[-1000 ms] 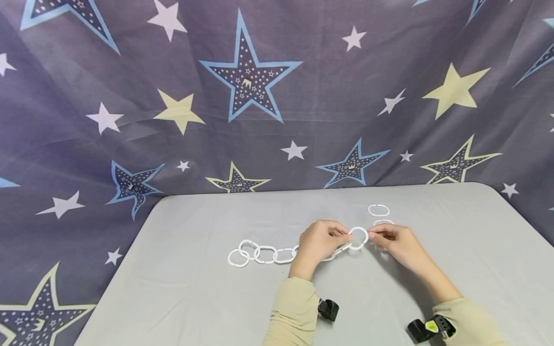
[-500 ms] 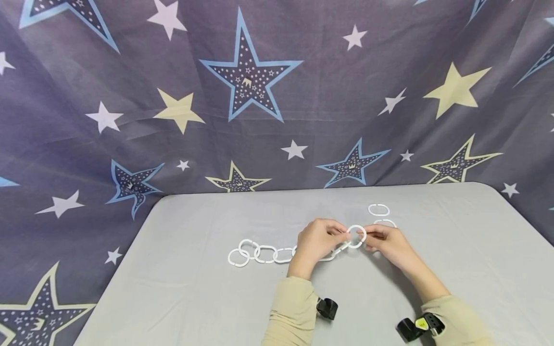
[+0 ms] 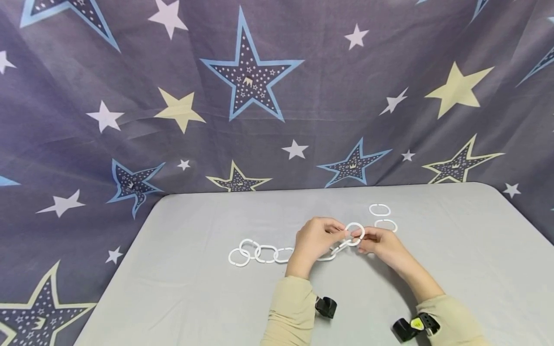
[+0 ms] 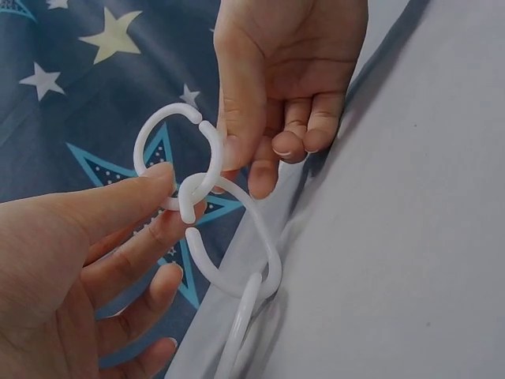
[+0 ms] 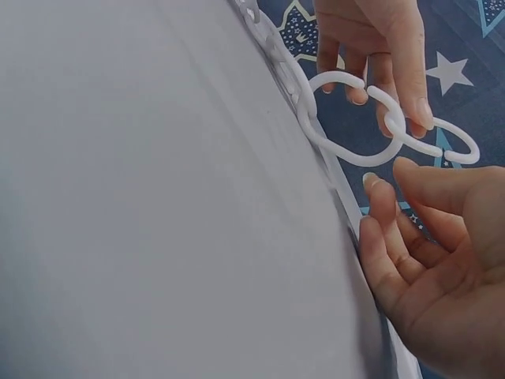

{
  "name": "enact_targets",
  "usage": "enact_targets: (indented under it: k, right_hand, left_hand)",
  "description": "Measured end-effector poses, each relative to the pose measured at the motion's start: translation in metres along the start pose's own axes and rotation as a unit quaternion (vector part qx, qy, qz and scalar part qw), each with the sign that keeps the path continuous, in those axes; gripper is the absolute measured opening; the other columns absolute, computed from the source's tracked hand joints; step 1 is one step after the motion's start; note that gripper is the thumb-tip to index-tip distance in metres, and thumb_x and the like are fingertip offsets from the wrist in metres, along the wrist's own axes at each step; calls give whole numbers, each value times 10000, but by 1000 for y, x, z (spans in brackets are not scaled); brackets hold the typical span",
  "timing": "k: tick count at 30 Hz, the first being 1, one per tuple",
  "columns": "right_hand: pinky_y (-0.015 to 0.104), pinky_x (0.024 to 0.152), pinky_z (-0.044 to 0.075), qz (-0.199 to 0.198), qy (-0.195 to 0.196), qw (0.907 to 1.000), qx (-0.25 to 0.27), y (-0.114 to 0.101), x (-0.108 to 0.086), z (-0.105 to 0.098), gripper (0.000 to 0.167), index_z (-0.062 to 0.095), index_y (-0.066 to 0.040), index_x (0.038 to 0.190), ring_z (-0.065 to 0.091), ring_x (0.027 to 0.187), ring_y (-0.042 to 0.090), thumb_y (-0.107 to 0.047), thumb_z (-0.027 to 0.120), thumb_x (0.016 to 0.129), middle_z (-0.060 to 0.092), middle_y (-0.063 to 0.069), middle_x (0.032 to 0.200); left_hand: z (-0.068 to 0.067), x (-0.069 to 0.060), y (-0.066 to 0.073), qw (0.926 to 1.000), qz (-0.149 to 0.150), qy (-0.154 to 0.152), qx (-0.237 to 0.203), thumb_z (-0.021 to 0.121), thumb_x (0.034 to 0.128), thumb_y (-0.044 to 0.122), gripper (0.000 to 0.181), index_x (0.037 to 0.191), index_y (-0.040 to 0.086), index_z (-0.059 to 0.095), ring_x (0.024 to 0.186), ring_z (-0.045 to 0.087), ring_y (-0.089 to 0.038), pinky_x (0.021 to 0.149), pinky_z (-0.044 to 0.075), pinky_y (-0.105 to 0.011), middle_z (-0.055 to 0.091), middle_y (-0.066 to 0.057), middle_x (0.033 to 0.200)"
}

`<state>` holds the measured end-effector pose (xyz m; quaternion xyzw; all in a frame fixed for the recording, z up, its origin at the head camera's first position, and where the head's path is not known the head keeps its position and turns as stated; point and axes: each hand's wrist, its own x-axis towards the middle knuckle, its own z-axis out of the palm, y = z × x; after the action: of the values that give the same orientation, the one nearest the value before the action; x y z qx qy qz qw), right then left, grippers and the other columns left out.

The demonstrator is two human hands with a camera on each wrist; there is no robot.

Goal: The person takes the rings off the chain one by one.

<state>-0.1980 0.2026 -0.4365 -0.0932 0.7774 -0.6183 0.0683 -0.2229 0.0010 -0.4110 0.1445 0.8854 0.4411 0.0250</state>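
Observation:
My left hand (image 3: 315, 242) pinches the white end link (image 3: 364, 232) of a chain between thumb and fingers. In the left wrist view this end link (image 4: 140, 144) has a small gap and passes through the neighbouring link (image 4: 273, 257). The chain (image 3: 266, 262) runs left along the table, partly hidden behind the left hand. My right hand (image 3: 385, 246) is at the end link's right side. In the right wrist view the right hand (image 5: 450, 272) has bent, relaxed fingers with nothing between them, just below the link (image 5: 472, 150); whether a fingertip touches it, I cannot tell.
Two loose white links, one farther back (image 3: 379, 214) and one nearer (image 3: 386, 221), lie behind the right hand. The grey table (image 3: 195, 307) ends at a star-patterned cloth (image 3: 303, 96). Each wrist carries a black device, the left one (image 3: 326, 307) and the right one (image 3: 404, 330).
My right hand has moved left, its fingertips now overlapping the end link, and more of the nearer loose link shows. The left hand and end link have shifted slightly left and up.

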Motion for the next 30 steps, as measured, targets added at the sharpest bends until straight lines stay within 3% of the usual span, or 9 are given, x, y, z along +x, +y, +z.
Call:
enact_targets:
  k: [10, 30]
  right_hand:
    - [279, 712, 560, -136, -167, 9998, -1, 0, 2, 6, 343, 553, 230, 1164, 666, 741, 120, 87, 612, 859, 685, 283, 963]
    - [262, 715, 550, 120, 74, 9997, -177, -1, 0, 14, 289, 605, 186, 1119, 661, 761, 120, 54, 643, 864, 707, 226, 932]
  left_hand:
    - [-2, 0, -1, 9999, -28, 41, 100, 769, 856, 390, 148, 940, 269, 789, 728, 591, 37, 712, 446, -271, 704, 202, 793]
    - [-2, -1, 1, 9999, -12, 121, 104, 776, 851, 378, 142, 941, 269, 789, 732, 595, 30, 725, 446, -278, 704, 203, 786]
